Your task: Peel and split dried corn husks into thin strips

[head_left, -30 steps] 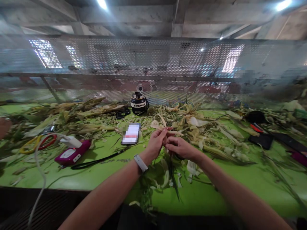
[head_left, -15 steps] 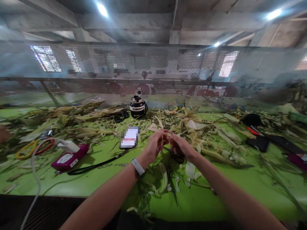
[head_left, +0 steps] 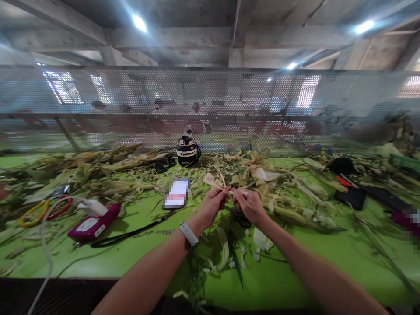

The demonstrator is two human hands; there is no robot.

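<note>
Between my two hands is a pale strip of corn husk (head_left: 214, 180), with a thin end sticking up and a broader piece pointing left. My left hand (head_left: 211, 205), with a light watch band at the wrist, pinches it between thumb and fingers. Close beside it, my right hand (head_left: 251, 208) is closed in a pinch on the husk too, fingertips nearly touching the left ones. Under the hands lies a dark looped object (head_left: 243, 222), partly covered. Husk scraps (head_left: 223, 249) and a dark green blade-like leaf (head_left: 238, 267) are scattered just below, on the green tabletop (head_left: 278, 280).
A phone (head_left: 177, 193) lies left of my hands. Further left are a magenta power strip (head_left: 93, 223) with a white plug and cable. Behind stand a black jug (head_left: 187, 153) and a perforated metal screen (head_left: 210, 92). Husk heaps (head_left: 131, 159) spread across the back.
My hands have turned and drawn slightly lower in view, the right hand now showing its back more. The husk strip stays between them. The whole view has tilted up slightly.
</note>
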